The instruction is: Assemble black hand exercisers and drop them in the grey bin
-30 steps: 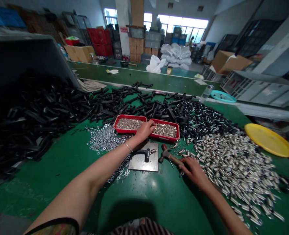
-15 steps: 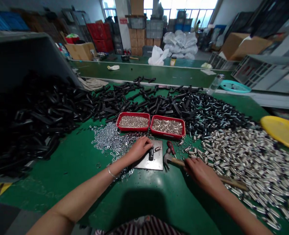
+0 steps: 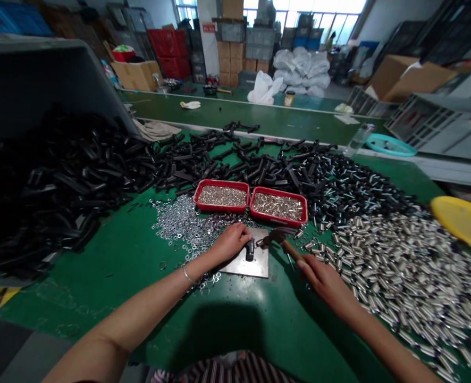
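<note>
My left hand (image 3: 234, 240) is closed on a short black part (image 3: 250, 251) that rests on a square metal plate (image 3: 239, 267). A small silver cylinder (image 3: 259, 243) sticks out at the black part's right side. In my right hand (image 3: 319, 274) is a claw hammer (image 3: 287, 246), gripped by its wooden handle. The hammer's head is at the silver cylinder, over the plate's right edge; whether the two touch I cannot tell. A screwdriver lies mostly hidden under the hammer, only its thin shaft (image 3: 290, 262) showing.
Two red trays (image 3: 221, 207) of tiny metal pieces stand behind the plate. Loose washers (image 3: 179, 221) lie to the left, silver cylinders (image 3: 411, 266) to the right. Black parts (image 3: 72, 181) spill from a grey bin (image 3: 52, 48). A yellow lid (image 3: 464, 223) sits far right.
The hammer has swung up and left, its head going from beside the plate to the silver cylinder. My left hand still holds the black part. The view has shifted slightly.
</note>
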{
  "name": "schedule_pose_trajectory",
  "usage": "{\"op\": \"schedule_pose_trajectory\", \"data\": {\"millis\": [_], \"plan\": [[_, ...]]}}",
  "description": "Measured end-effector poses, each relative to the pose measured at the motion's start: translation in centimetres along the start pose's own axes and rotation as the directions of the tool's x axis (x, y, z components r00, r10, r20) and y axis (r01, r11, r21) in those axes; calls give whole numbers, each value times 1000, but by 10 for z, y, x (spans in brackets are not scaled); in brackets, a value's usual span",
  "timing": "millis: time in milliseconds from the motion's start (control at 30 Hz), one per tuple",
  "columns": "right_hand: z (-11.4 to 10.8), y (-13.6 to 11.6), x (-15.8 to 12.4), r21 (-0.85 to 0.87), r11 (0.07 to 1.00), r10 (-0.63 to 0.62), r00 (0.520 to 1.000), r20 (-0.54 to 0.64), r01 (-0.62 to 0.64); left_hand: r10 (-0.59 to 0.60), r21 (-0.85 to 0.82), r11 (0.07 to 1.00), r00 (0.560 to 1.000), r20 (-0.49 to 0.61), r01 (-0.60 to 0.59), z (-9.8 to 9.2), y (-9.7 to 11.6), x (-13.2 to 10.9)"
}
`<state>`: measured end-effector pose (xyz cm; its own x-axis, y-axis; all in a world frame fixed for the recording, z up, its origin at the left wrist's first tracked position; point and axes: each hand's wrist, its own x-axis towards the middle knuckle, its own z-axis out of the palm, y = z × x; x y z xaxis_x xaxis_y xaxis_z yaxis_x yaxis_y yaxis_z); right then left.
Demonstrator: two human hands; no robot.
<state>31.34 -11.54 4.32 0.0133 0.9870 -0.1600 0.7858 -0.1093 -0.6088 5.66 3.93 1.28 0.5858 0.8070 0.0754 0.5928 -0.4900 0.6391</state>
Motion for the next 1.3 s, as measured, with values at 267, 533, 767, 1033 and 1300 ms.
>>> {"op": "schedule_pose_trajectory", "data": {"millis": [267, 533, 767, 1033, 1300], "plan": [[-11, -24, -6, 10, 999, -50, 997, -51, 51, 286, 267, 911, 948, 140, -314, -17, 9, -7], [7, -38, 13, -148, 984, -106, 994, -27, 101, 158, 131, 976, 980, 121, -174, -6, 2, -28], [18, -15, 17, 127, 989, 80, 997, 3, -79, 138, 70, 987, 984, 112, -146, -4, -2, -31], [28, -30, 11, -32, 999, -29, 1000, -11, 29, 160, 20, 987, 986, 42, -161, 4, -8, -33], [30, -7, 20, 3, 983, -170, 906, -387, 186, -80, -166, 985, 959, -271, 35, 6, 16, -53]]}}
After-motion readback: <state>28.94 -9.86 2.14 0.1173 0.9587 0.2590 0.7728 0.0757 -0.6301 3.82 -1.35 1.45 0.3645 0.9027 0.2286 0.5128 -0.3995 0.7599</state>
